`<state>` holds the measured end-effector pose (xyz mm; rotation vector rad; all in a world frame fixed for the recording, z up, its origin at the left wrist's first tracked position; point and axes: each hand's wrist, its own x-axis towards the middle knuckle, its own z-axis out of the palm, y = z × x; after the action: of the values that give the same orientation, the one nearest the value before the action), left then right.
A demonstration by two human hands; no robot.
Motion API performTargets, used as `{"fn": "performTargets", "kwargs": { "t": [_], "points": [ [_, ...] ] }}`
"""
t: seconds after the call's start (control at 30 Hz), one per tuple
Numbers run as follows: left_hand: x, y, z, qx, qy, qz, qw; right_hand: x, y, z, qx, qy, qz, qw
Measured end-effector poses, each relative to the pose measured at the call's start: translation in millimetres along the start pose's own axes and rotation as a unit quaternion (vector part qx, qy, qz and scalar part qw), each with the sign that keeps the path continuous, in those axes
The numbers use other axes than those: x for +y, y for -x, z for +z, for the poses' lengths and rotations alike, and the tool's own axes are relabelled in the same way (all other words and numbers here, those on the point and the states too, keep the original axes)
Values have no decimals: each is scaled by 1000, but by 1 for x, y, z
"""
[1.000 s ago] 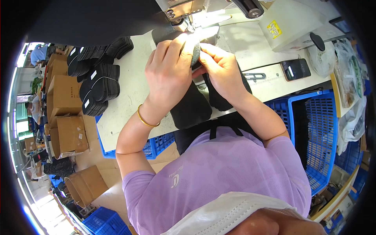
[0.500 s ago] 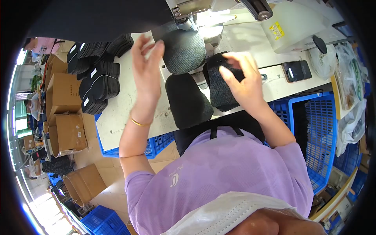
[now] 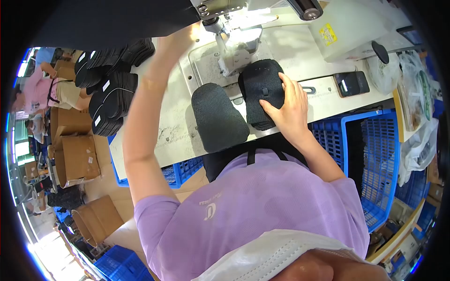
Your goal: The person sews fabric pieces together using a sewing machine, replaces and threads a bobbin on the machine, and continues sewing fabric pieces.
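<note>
My left hand (image 3: 183, 41) reaches up to the left of the sewing machine head (image 3: 220, 21). It is smeared by motion and partly cut off by the dark shape above, so its fingers and anything in them do not show. My right hand (image 3: 290, 108) rests on the right side of a stack of black rounded fabric pads (image 3: 264, 77), thumb and fingers spread apart. The top pad bears a small square tab. Just left of that stack lies another black pad (image 3: 219, 119), near the table's front edge. The machine's metal plate (image 3: 204, 65) is uncovered.
Banded bundles of black pads (image 3: 115, 96) sit at the table's left. A phone (image 3: 351, 84) and plastic bags (image 3: 384, 75) lie to the right. Blue crates (image 3: 379, 164) stand below the table. Cardboard boxes (image 3: 77, 159) and other people are farther left.
My left hand has moved up and away beside the machine head. The pad under the machine is gone from the plate. My right hand has come down onto the stack.
</note>
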<state>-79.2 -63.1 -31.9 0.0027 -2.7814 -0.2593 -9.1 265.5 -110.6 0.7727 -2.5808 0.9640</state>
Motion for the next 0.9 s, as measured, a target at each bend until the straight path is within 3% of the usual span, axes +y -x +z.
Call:
{"fn": "performTargets", "kwargs": {
  "t": [0.07,0.1,0.17,0.27,0.37,0.5,0.63,0.73,0.83,0.87,0.9],
  "points": [
    [49,78,-14,51,-2,-12,999,-1,0,1,14,-19,-11,1000],
    [74,113,-25,-33,151,-146,977,-1,1,-1,16,-32,-14,999],
    [83,169,-14,-94,171,-106,975,-1,3,-2,17,-50,-22,998],
    [102,186,-8,49,52,-45,996,2,5,-1,19,-48,-28,998],
    [117,179,-15,115,-86,30,989,-1,3,-6,31,-66,-34,997],
    [101,171,-3,-16,45,-125,991,-1,3,-19,24,-140,-17,990],
    [114,175,-2,164,-158,22,973,0,3,-23,57,-148,-58,986],
    [116,180,1,138,-135,1,981,3,2,-24,81,-164,-66,981],
    [109,173,0,97,114,-54,987,8,-8,-32,164,-142,-99,971],
    [107,170,-7,101,235,-71,964,10,-13,-35,189,-185,-120,957],
    [111,163,-16,157,398,-136,893,12,-20,-39,214,-227,-141,940]
  ]
}}
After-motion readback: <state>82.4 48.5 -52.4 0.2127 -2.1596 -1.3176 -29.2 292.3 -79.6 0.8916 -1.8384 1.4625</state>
